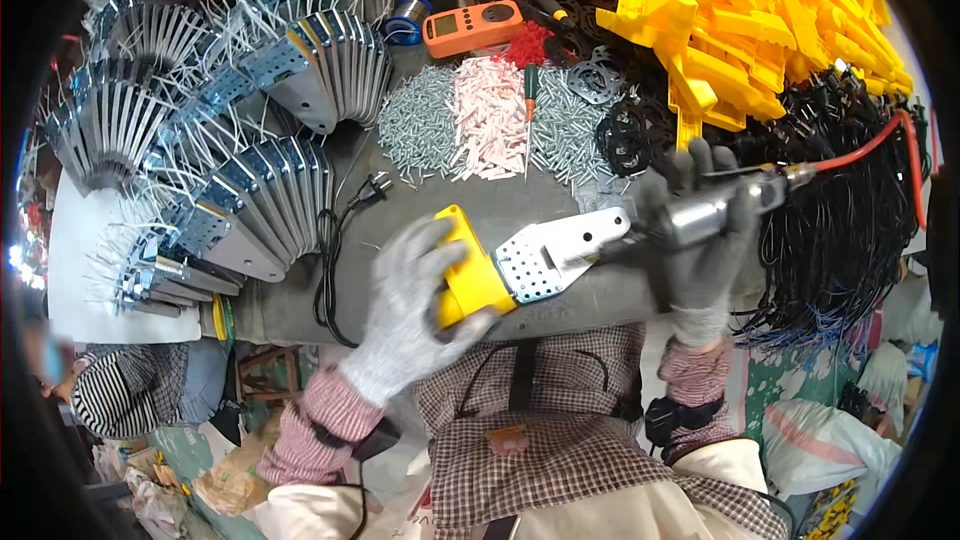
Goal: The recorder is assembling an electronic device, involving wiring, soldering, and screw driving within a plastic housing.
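In a grey knitted glove, my left hand (415,290) is closed on a yellow plastic handle (474,275) near the table's front edge. A silver metal plate (540,258) with many small holes and a pointed white end is joined to that handle. My right hand (705,250), gloved and slightly blurred, is wrapped round a metal air tool (700,215), its nose pointing left over the plate's far end. Whether the tool touches the plate I cannot tell. An orange-red hose (865,145) runs from the tool's back to the right. A black cord with a plug (375,187) lies left of my left hand.
Metal plates with white wires (265,205) are stacked at left. Behind my hands lie screws (425,120), pink sleeves (487,115), a green-handled screwdriver (530,90) and an orange meter (473,28). Yellow housings (720,25) and black cords (825,230) heap at right. Another person (130,390) is at lower left.
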Demonstrator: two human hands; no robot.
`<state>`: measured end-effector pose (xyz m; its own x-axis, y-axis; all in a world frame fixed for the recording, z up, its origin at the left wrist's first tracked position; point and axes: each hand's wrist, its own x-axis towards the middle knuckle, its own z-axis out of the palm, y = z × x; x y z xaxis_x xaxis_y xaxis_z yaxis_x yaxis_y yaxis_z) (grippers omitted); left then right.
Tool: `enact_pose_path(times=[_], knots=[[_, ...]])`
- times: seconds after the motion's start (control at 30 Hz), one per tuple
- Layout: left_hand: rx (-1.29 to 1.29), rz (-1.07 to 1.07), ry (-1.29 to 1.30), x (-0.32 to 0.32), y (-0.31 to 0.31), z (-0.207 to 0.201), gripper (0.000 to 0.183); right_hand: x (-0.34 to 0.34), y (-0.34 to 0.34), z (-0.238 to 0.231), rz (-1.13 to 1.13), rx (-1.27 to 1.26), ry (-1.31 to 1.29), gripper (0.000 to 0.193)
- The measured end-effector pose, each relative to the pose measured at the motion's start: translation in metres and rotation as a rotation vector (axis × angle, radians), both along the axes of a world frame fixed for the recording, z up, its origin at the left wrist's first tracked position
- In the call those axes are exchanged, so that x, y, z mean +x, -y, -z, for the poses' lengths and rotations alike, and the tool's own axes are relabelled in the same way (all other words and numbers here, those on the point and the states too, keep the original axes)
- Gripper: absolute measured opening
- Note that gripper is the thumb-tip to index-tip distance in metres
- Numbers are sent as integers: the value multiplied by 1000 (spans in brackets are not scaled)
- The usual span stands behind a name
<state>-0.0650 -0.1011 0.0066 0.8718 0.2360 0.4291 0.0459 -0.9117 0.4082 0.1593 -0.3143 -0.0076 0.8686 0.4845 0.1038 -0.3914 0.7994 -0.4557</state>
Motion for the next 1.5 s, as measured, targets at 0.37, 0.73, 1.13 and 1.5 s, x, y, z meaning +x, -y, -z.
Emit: enact_pose_path(times=[0.37, 0.73, 1.13, 1.5], knots=[[342, -108, -317, -61, 5, 4, 58, 59, 61, -15, 190, -1381, 908, 43], [-321, -381, 302, -254, 84, 26, 61, -94, 0, -20, -100, -939, 1908, 52], [-1456, -1185, 83, -311, 156, 244, 49, -110, -55, 13, -349, -849, 1685, 13], [-1606, -806, -46, -176, -60, 329, 57, -124, -85, 31, -402, -994, 1395, 14]])
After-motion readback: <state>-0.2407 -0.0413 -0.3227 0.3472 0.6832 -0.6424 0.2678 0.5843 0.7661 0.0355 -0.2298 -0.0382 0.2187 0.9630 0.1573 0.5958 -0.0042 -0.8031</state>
